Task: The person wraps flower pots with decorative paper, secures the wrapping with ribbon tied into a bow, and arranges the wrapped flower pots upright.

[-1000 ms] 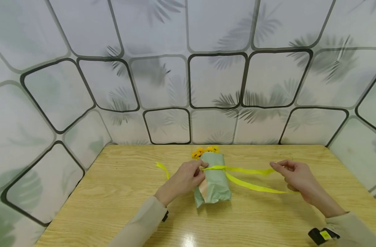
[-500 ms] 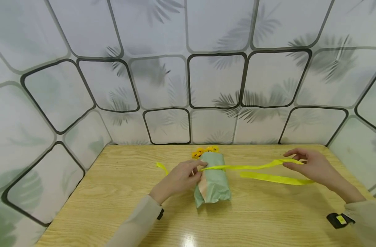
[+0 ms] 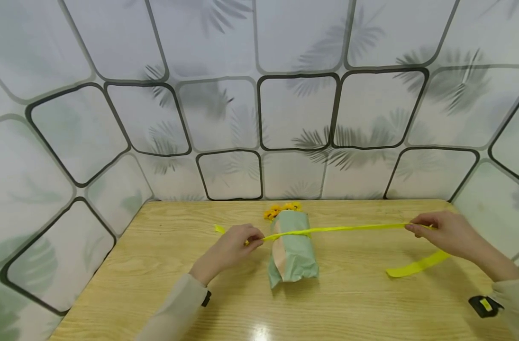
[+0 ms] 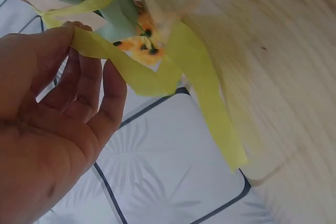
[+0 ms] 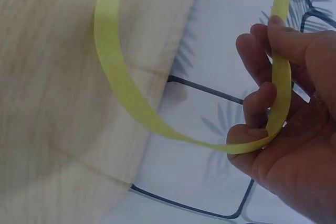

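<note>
A bouquet wrapped in pale green paper (image 3: 297, 260) lies on the table, its orange-yellow flowers (image 3: 280, 209) poking out at the far end. Around its middle runs a yellow ribbon (image 3: 353, 228), stretched nearly straight between both hands. My left hand (image 3: 235, 246) pinches the ribbon just left of the wrapping; its loose tail (image 4: 202, 77) hangs past the fingers in the left wrist view. Far to the right, my right hand (image 3: 449, 233) pinches the other side between thumb and fingertips. From that palm the ribbon's long end (image 5: 121, 77) loops down in the right wrist view.
The bouquet rests on a light wood table (image 3: 178, 303). Behind and at the sides hangs a pale backdrop (image 3: 302, 113) with dark rounded outlines and leaf prints. A dark wrist device (image 3: 484, 306) sits by the right sleeve.
My right hand has moved right, drawing the ribbon taut and its loose end along. My left hand has shifted left off the wrapping and now pinches the ribbon beside it.
</note>
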`<state>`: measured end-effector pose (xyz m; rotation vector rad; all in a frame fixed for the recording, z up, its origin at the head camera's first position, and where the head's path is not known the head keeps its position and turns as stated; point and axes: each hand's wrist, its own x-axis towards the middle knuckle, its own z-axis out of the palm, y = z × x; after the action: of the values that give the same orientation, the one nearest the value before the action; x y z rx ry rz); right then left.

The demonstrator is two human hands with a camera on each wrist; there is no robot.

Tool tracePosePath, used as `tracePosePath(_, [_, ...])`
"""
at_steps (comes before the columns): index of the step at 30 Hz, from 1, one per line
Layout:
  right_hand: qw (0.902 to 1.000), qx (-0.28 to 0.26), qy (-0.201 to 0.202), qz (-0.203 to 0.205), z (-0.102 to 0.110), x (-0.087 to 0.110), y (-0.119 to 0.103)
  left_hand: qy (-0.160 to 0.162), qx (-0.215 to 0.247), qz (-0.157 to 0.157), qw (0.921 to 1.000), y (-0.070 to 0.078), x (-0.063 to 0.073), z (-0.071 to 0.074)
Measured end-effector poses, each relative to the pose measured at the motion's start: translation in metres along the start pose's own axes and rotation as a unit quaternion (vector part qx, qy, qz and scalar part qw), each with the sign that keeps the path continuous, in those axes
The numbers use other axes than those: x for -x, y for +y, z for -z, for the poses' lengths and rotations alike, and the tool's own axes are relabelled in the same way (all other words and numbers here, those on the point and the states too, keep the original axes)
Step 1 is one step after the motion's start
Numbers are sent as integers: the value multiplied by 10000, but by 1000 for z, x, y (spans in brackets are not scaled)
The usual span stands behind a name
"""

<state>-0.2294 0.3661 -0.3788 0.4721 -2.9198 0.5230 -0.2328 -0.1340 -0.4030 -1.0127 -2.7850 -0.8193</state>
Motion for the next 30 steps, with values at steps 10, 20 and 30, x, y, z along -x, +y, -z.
tracePosePath(10, [9897,-357,-1382,51,-29,12,12,231,-473,-77,9986,-8,-1,-5])
tracePosePath(20, [9953,184,-929,218,-35,16,2,-244,-629,351,9971,-7,-1,-2])
tracePosePath(30, [9972,498,-383,-406,-11,13,21,-312,-947,761,9921,-18,15,7])
